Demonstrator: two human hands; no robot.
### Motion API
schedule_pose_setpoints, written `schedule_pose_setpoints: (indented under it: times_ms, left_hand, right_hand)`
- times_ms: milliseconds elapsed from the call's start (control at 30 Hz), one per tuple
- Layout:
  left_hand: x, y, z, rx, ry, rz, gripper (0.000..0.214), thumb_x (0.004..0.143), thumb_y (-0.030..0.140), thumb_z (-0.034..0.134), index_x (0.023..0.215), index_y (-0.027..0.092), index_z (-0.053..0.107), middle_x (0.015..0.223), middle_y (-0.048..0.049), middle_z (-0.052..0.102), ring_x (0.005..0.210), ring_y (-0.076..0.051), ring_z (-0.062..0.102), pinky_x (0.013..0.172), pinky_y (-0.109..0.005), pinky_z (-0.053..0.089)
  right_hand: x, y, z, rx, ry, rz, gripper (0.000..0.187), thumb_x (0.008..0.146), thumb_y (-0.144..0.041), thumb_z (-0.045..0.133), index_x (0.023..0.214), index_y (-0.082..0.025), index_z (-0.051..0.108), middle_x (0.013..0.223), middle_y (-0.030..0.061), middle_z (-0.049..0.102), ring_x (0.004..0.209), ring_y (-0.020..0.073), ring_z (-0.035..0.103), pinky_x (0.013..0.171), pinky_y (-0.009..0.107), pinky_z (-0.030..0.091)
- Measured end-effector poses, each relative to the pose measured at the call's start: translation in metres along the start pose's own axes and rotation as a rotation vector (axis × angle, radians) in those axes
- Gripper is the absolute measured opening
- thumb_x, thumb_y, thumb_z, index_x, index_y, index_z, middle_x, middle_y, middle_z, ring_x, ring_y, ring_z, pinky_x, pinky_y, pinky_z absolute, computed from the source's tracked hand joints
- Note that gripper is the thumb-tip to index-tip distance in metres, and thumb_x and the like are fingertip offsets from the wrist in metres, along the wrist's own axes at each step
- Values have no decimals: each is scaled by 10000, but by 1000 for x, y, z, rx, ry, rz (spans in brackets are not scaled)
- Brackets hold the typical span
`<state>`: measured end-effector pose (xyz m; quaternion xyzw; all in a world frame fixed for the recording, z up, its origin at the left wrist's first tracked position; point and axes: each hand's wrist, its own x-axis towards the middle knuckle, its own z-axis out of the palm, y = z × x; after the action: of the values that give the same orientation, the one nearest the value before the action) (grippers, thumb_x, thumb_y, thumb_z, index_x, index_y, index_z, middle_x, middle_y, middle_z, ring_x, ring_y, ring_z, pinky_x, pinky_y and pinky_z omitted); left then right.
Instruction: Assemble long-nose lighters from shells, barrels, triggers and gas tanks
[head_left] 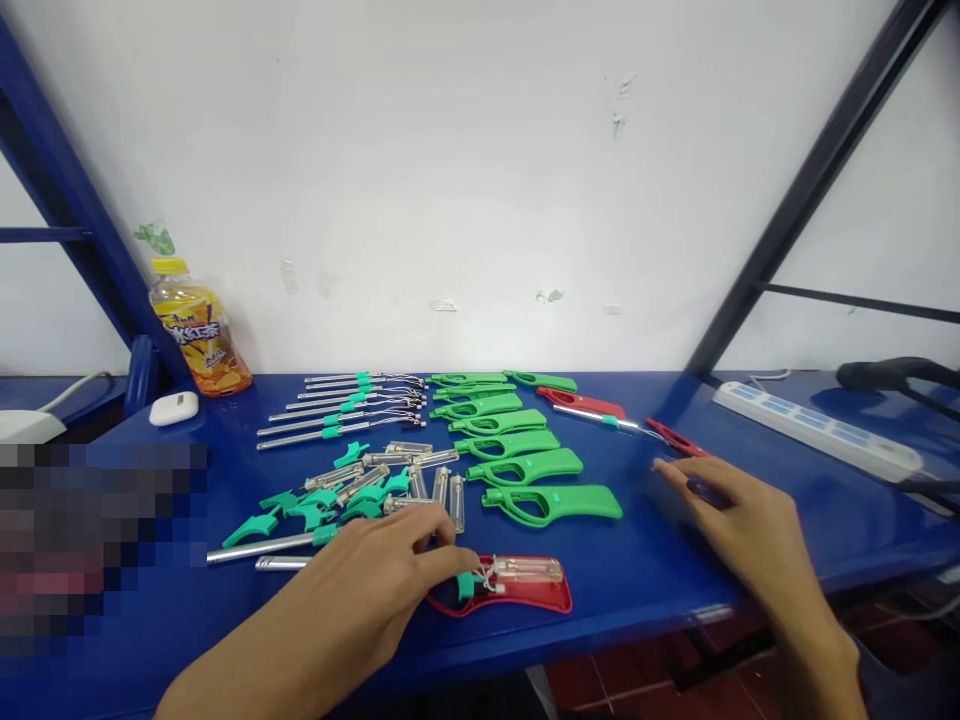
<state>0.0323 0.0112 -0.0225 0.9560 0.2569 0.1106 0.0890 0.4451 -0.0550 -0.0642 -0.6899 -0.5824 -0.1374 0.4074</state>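
My left hand [397, 560] is closed over the narrow end of a red lighter half-shell [559, 597] near the table's front edge. Its thumb lies by the thin white wires and a green trigger [466, 585] in the shell. A clear fuel tank [529, 570] fills the shell's wide end. Under this hand, metal lighter tubes [281, 563] stick out to the left. My right hand [739, 505], slightly blurred, is curled around a dark purple object [707, 492], mostly hidden. Its fingertips are near another red shell piece [675, 437].
Green half-shells [574, 500] form a column mid-table, beside loose clear tanks [457, 503], green triggers [251, 527] and wired tubes [300, 433]. Another wired tube [596, 416] touches a red shell [581, 401]. A bottle [199, 335], white case [174, 408] and power strip [817, 430] stand around.
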Motion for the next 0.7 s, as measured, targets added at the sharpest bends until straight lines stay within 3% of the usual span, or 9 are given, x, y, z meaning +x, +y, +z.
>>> schedule_pose_setpoints:
  times_ms: [233,433,567,700]
  left_hand:
    - [-8,-12,-19,76,113,-41,453,1051,65,429,1274,334,716,1181,-20,715,941,-202,721,753,-293,481]
    - [-13,-24,-28,118,214,-53,353,1111,204,422,1195,315,746,1071,-26,762,872,-227,741,746,-323,516]
    - [-15,-26,-34,99,245,-41,355,1130,252,403,1160,301,753,1062,-27,778,856,-224,754,720,-316,523]
    - [-16,-26,-36,89,230,-64,350,1132,257,405,1171,298,750,1049,-23,780,825,-218,754,714,-317,524]
  right_hand:
    - [13,-2,-6,-20,-125,-57,378,986,-582,621,933,-279,841,969,46,864,864,295,813,739,371,579]
    - [80,-20,-7,-89,-240,-133,354,1013,-546,615,1006,-287,857,1083,51,862,982,289,799,836,363,565]
    - [123,-16,1,-204,-188,-84,462,1019,-584,562,985,-230,856,1055,111,859,982,340,783,831,405,549]
    - [122,5,2,-309,-132,18,539,1034,-603,469,1007,-220,848,1061,132,854,990,365,771,839,424,534]
